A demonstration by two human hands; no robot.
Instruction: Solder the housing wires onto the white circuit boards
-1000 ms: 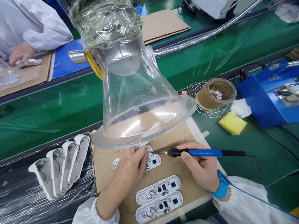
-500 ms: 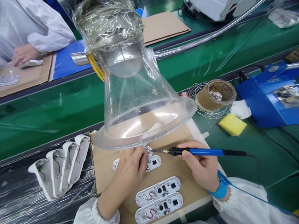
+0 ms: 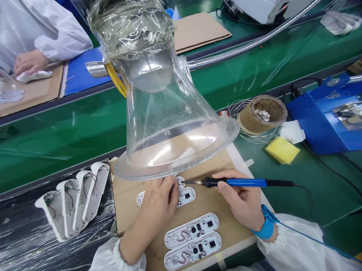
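Soldering iron (image 3: 247, 182) nudged left, pinched in right fingers (image 3: 227, 192); left fingers (image 3: 167, 186): hold unclear.

Bright light is spread evenly; white glare is thrown back by the clear hood (image 3: 172, 122) and black wrap (image 3: 15, 231) — fine detail on the circuit boards (image 3: 190, 231) is softened, the top right corner darkened, the upper left edge pixelated.

No readable text, labels or numbers anywhere.

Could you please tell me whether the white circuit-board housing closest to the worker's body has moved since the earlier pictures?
No, the closest circuit-board housing shows no visible shift in any direction against the brown cardboard beneath it.
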